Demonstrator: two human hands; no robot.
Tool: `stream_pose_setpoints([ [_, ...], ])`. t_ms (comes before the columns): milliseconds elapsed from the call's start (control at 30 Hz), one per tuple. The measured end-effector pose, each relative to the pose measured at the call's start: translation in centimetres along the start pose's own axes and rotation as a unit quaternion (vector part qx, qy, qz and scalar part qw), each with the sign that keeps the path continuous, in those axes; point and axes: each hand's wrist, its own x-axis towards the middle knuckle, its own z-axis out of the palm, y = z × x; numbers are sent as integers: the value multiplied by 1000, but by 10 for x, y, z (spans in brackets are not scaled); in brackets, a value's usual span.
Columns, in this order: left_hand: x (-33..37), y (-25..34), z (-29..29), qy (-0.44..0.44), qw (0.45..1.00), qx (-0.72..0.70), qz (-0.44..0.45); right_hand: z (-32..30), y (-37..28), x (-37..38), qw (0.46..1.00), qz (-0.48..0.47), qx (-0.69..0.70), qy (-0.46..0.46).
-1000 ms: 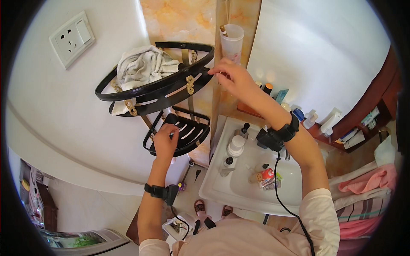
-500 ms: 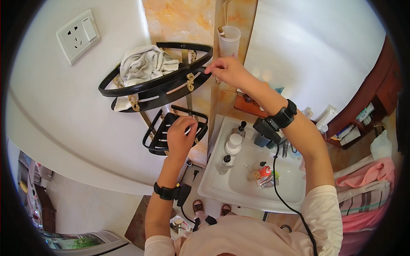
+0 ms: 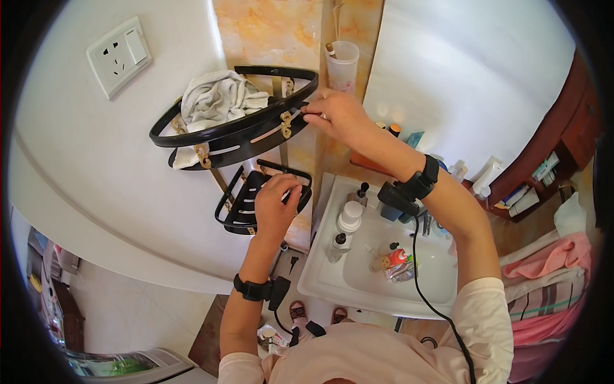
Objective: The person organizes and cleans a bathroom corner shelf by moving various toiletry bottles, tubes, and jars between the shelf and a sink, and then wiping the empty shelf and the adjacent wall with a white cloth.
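A black two-level corner shelf with gold scroll ornaments is fixed to the wall. A crumpled whitish cloth lies in its upper basket, with a corner sticking out below the rail. My right hand is closed in a pinch at the right end of this shelf, its fingertips against the black band; a small pale bit shows between them, too small to name. Lower down, my left hand is closed, fingers curled, in front of a smaller black slotted shelf. What it holds, if anything, is hidden.
At right stands a white washbasin with a white bottle, pump bottles and small packets. A pale cup hangs above my right hand. A wall socket is at upper left; towels hang far right.
My right hand has slid slightly down and its fingertips now lie further onto the shelf's band. My left hand has shifted a little to the right.
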Motion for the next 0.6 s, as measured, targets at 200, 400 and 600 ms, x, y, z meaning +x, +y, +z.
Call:
stream_pose_setpoints([
  [200, 9, 12, 4, 4, 1000, -20, 23, 0, -1, 1, 995, -67, 66, 27],
  [400, 12, 20, 5, -11, 1000, -22, 11, 8, 0, 9, 995, -15, 103, 5],
  [600, 7, 18, 7, 0, 999, -16, 32, 17, -4, -1, 980, 5, 190, 65],
])
